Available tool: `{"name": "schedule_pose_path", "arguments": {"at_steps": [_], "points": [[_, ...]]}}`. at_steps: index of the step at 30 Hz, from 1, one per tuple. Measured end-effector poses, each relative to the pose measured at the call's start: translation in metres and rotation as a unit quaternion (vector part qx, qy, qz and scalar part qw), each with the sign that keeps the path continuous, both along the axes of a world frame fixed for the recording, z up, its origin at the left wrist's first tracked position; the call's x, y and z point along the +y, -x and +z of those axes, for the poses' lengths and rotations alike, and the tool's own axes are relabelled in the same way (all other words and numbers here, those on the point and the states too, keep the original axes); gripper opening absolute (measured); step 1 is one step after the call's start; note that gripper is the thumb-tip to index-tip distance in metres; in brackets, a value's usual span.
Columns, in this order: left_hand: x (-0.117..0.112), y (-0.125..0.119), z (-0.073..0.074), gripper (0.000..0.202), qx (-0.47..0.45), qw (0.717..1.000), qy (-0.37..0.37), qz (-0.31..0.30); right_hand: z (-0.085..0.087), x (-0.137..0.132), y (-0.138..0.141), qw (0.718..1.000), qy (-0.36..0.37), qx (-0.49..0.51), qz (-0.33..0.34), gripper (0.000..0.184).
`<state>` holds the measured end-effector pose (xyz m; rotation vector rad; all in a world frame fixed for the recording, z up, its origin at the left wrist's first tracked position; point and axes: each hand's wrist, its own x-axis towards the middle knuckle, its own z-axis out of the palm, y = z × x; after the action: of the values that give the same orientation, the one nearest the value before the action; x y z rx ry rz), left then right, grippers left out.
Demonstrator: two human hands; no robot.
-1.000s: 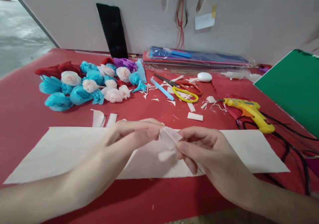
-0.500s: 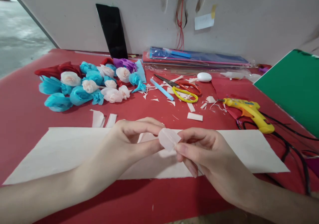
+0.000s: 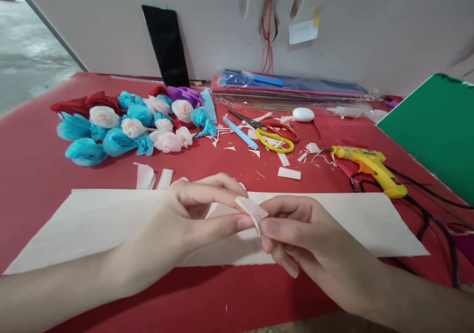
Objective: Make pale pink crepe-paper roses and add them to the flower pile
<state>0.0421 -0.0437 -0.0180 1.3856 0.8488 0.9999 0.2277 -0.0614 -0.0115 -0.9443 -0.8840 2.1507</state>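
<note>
A small piece of pale pink crepe paper [image 3: 253, 208] is held between my two hands, above a long strip of the same pale paper [image 3: 111, 224] laid on the red table. My left hand [image 3: 200, 214] grips its left edge between thumb and fingers. At the lower right edge, my right hand [image 3: 303, 229] pinches the piece with thumb and forefinger, its other fingers curled beneath. Part of another pale piece shows behind my left fingers. Two small paper cuttings [image 3: 145, 176] lie just past the strip's far edge.
Blue, pink, red and purple paper flowers [image 3: 137, 121] lie at the back left, near a leaning black phone [image 3: 166, 44]. Scissors [image 3: 274, 139], a light blue pen [image 3: 240, 132] and scraps are mid-table. On the right are a yellow glue gun [image 3: 374, 167], its black cable and a green board [image 3: 433, 130].
The small paper piece has tilted from a rounded, face-on shape to a narrower, folded-looking one. My left thumb now shows in front of it, and my right fingers have shifted slightly.
</note>
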Motion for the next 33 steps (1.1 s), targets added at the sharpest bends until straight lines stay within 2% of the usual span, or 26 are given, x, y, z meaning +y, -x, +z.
{"name": "schedule_pose_path", "arguments": {"at_steps": [6, 9, 10, 13, 16, 21, 24, 26, 30, 33], "points": [[-0.004, 0.001, -0.003, 0.021, 0.013, 1.000, -0.020, 0.011, 0.000, 0.000, 0.002, 0.999, -0.001, -0.029, -0.021, 0.006], [-0.006, 0.001, -0.003, 0.020, 0.031, 0.999, -0.031, 0.017, -0.001, -0.003, 0.003, 0.996, -0.060, -0.045, -0.049, 0.004], [-0.006, 0.001, -0.003, 0.020, 0.037, 0.999, -0.034, 0.020, -0.001, -0.004, 0.004, 0.992, -0.092, -0.061, -0.063, 0.008], [-0.008, 0.000, -0.002, 0.021, 0.045, 0.998, -0.045, 0.022, 0.001, -0.009, 0.006, 0.962, -0.208, -0.140, -0.105, 0.021], [-0.011, 0.000, -0.002, 0.021, 0.046, 0.997, -0.057, 0.020, 0.004, -0.012, 0.007, 0.925, -0.296, -0.203, -0.125, 0.020], [-0.012, -0.001, -0.002, 0.018, 0.052, 0.996, -0.063, 0.027, 0.008, -0.014, 0.006, 0.881, -0.369, -0.263, -0.135, 0.018], [-0.012, -0.001, -0.002, 0.016, 0.059, 0.996, -0.059, 0.021, 0.009, -0.012, 0.007, 0.888, -0.359, -0.259, -0.126, 0.019], [-0.012, -0.001, -0.002, 0.015, 0.065, 0.996, -0.053, 0.020, 0.009, -0.010, 0.008, 0.909, -0.321, -0.235, -0.120, 0.018], [-0.012, 0.000, -0.003, 0.014, 0.058, 0.998, -0.027, 0.017, 0.005, -0.007, 0.007, 0.969, -0.169, -0.152, -0.098, 0.009], [-0.012, 0.000, -0.004, 0.014, 0.032, 0.999, -0.011, 0.008, 0.002, -0.006, 0.006, 0.989, -0.081, -0.103, -0.062, 0.006]]}}
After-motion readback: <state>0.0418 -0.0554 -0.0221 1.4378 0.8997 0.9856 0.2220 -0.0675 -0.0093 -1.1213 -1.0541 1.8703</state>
